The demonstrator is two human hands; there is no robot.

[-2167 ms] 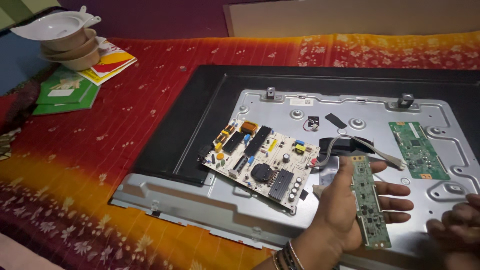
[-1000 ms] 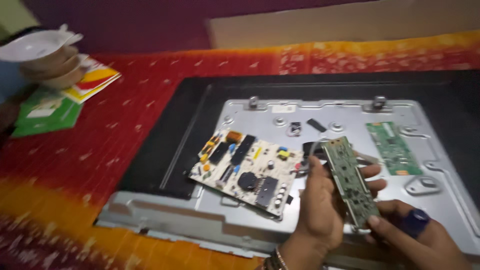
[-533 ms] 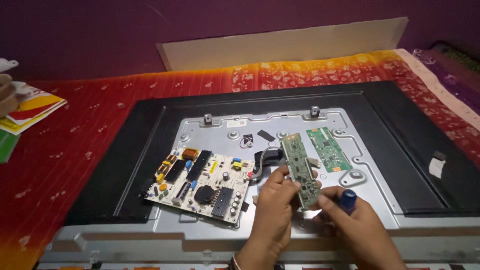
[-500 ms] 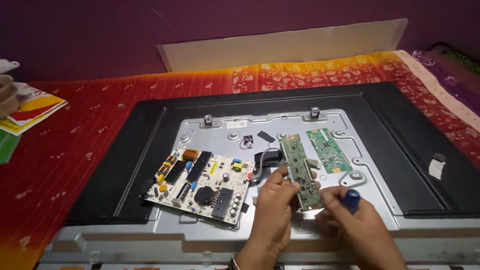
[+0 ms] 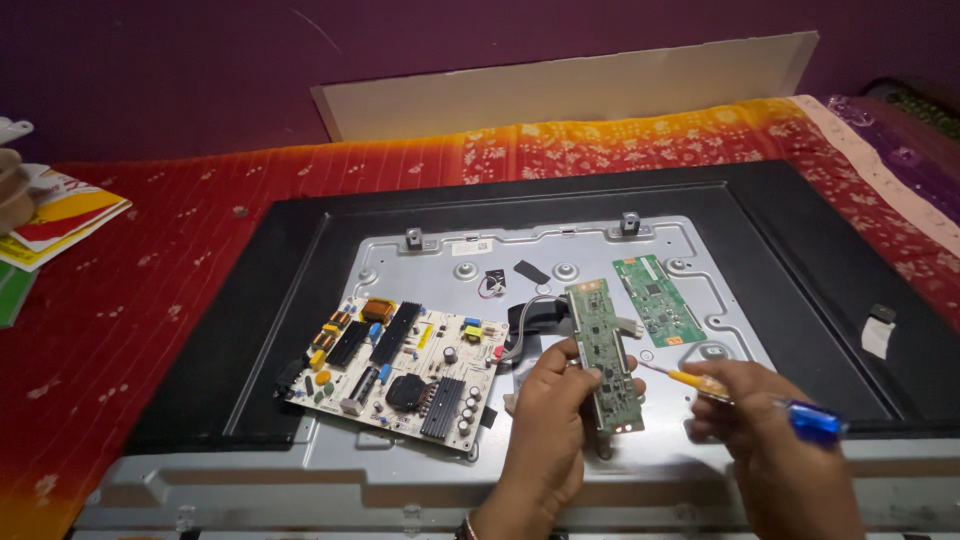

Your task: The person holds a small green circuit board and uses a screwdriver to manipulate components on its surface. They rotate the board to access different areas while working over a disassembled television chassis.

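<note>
A flat television lies face down on a red cloth, its grey metal back plate (image 5: 590, 250) bare. My left hand (image 5: 548, 420) grips a long narrow green circuit board (image 5: 602, 350) and holds it tilted above the plate. My right hand (image 5: 765, 440) grips a screwdriver (image 5: 745, 395) with a yellow shaft and a blue handle, its tip pointing at the narrow board's right edge. A white power board (image 5: 400, 370) with black and yellow parts lies to the left, and a smaller green board (image 5: 658, 300) sits on the plate just behind my right hand.
Black cables (image 5: 535, 320) run from the plate's middle toward the narrow board. A white panel (image 5: 560, 95) leans against the purple wall at the back. Booklets (image 5: 55, 220) lie at the far left on the red cloth (image 5: 150, 290).
The view has swung right and steadied. My left hand has lifted the narrow board off the plate and tilted it, and my right hand has come in with the screwdriver beside it.
</note>
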